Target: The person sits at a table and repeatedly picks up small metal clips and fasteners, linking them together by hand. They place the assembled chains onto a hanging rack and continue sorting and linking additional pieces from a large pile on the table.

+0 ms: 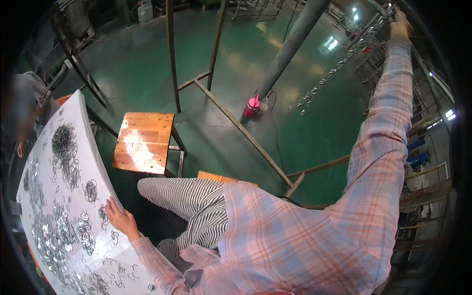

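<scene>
My right arm stretches far out to the upper right. At its end my right hand (401,25) is closed around the top of a long strand of linked shiny metal pieces (339,64), which dangles above the green floor. What the strand's top is fixed to, if anything, is too dark to make out. My left hand (122,220) lies with its fingers stretched out on the near edge of a white-topped table (101,169). Beside its fingertips are small wire hooks or rings (103,214). Piles of flat silvery metal pieces (61,228) and a dark heap of wire rings (63,140) cover the tabletop.
A wooden stool (143,142) stands beyond the table. Metal frame bars (241,130) cross the floor ahead, near a slanting grey post (290,49). A pink tumbler (251,106) stands at the post's foot. Another person (37,98) is at the table's far left.
</scene>
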Motion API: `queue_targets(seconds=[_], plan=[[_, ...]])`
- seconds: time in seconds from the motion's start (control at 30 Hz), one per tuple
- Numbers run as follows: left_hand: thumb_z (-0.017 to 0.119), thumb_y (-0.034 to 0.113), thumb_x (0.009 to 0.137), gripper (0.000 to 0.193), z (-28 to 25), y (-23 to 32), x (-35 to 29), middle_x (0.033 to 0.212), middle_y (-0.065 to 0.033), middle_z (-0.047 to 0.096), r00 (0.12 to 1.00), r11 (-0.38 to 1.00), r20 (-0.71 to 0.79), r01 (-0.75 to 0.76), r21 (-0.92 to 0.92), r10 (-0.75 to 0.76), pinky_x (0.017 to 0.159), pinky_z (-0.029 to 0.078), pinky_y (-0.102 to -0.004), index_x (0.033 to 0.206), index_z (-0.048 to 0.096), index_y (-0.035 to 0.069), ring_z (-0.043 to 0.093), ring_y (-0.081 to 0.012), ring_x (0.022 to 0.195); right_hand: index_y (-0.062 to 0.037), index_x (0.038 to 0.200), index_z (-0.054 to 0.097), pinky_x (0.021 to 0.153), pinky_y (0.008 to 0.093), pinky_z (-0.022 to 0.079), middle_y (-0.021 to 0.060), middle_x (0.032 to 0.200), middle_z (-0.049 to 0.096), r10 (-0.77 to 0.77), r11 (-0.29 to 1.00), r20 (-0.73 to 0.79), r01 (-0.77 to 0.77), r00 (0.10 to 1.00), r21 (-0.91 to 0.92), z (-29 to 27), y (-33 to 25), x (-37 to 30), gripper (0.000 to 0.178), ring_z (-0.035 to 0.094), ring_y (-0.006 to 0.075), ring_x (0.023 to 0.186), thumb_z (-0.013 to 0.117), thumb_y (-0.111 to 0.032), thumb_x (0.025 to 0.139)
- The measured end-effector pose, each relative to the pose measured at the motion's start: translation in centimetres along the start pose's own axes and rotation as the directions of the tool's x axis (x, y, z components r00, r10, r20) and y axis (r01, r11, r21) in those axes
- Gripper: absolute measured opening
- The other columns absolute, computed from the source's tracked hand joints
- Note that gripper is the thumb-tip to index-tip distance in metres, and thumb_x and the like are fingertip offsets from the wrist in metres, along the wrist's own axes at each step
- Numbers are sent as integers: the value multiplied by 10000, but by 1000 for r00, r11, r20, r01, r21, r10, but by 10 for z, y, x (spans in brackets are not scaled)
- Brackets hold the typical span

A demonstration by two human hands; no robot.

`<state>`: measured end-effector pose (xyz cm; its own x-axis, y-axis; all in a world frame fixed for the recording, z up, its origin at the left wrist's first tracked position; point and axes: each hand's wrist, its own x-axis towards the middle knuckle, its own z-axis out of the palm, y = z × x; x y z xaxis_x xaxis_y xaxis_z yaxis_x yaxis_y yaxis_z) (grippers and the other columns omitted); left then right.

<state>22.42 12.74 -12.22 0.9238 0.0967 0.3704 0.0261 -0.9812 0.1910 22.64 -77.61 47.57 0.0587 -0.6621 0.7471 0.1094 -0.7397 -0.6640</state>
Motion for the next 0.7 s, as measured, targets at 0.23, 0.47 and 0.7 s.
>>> queue_targets(seconds=[0.23, 0.47, 0.7], plan=[[605, -52, 681, 703, 6, -29, -14, 1366, -158, 519, 995, 994, -70, 66, -86, -73, 1100, 329, -471, 1367, 503, 60, 435, -359, 1303, -36, 1282, 560, 1019, 328, 403, 110, 1251, 586, -316, 943, 206, 330, 926, -36, 95, 51, -82, 429, 545, 230, 1152, 509, -15, 856], [507, -23, 839, 387, -74, 42, -76, 1291, -227, 556, 912, 842, -126, 299, -448, -391, 1048, 421, -439, 1213, 601, 11, 511, -382, 1236, 2, 1161, 611, 915, 320, 490, 125, 1143, 628, -411, 911, 487, 324, 770, 257, 196, -41, -395, 274, 607, 237, 1019, 554, -46, 897], [634, -82, 804, 226, -147, 61, -200, 966, -115, 684, 513, 519, -194, 627, -581, -836, 741, 532, -330, 984, 718, 27, 666, -262, 862, -18, 1063, 660, 779, 310, 525, 113, 1022, 664, -730, 682, 547, -472, -409, 558, 62, -267, -841, 257, 648, 209, 902, 689, -8, 807]])
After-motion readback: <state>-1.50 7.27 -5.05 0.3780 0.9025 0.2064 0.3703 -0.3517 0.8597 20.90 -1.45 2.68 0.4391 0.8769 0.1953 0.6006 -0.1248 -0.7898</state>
